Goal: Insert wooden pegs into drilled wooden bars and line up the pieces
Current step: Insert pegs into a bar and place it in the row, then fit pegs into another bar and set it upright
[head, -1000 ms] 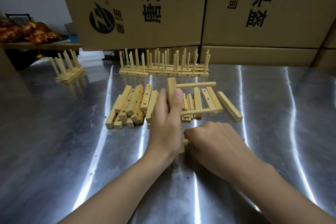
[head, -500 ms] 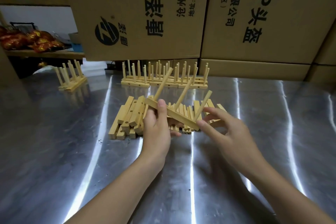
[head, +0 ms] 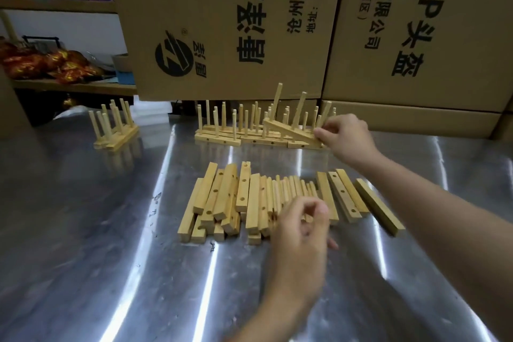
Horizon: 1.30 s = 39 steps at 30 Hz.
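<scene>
Pale wooden bar (head: 291, 132), three pegs (head: 299, 110), aslant

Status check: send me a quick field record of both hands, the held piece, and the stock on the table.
right hand: pinches one end of three-peg bar
three-peg bar: tilted over back row of pegged bars
left hand: curled over loose pegs; blurred, grip unclear
drilled bars: piled on metal table
side group of pegged bars: far left, pegs up

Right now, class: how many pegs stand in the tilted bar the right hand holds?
3: a peg at the bar's raised left end, a peg midway, a peg beside the right hand; none looks hidden.
</scene>
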### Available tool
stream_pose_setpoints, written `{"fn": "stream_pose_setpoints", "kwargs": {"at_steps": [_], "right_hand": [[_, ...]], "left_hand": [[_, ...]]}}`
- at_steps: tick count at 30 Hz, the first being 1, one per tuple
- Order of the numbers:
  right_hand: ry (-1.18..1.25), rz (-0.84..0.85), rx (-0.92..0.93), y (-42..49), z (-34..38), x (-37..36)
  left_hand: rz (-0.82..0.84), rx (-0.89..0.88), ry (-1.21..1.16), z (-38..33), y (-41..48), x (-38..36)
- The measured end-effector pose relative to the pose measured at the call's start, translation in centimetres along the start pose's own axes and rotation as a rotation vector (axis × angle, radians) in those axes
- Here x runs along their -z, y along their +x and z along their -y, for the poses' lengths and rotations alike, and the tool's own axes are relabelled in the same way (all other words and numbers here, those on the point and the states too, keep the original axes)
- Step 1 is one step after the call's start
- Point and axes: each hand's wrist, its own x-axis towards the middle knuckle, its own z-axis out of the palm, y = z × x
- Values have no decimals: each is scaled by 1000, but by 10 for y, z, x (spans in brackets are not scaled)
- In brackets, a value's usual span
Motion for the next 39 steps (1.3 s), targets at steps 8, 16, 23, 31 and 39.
{"fn": "stream_pose_setpoints", "kwargs": {"at_steps": [8,16,23,31,39], "right_hand": [[-89,112,-146,69,-30,-99],[-120,125,-159,85,-34,-114],[-82,124,-175,86,-18,-115],[-125,59,-88,12,-33,-21],[-268,32,-117,-135,-65,46]], "left_hand": [[-16,-87,164,-2,2,0],[-54,-70,154,-10,3,2],[-70,-100,155,-6,4,1],[-8,-146,56,0,4,3],[-232,-277,137,-16,16,35]]}}
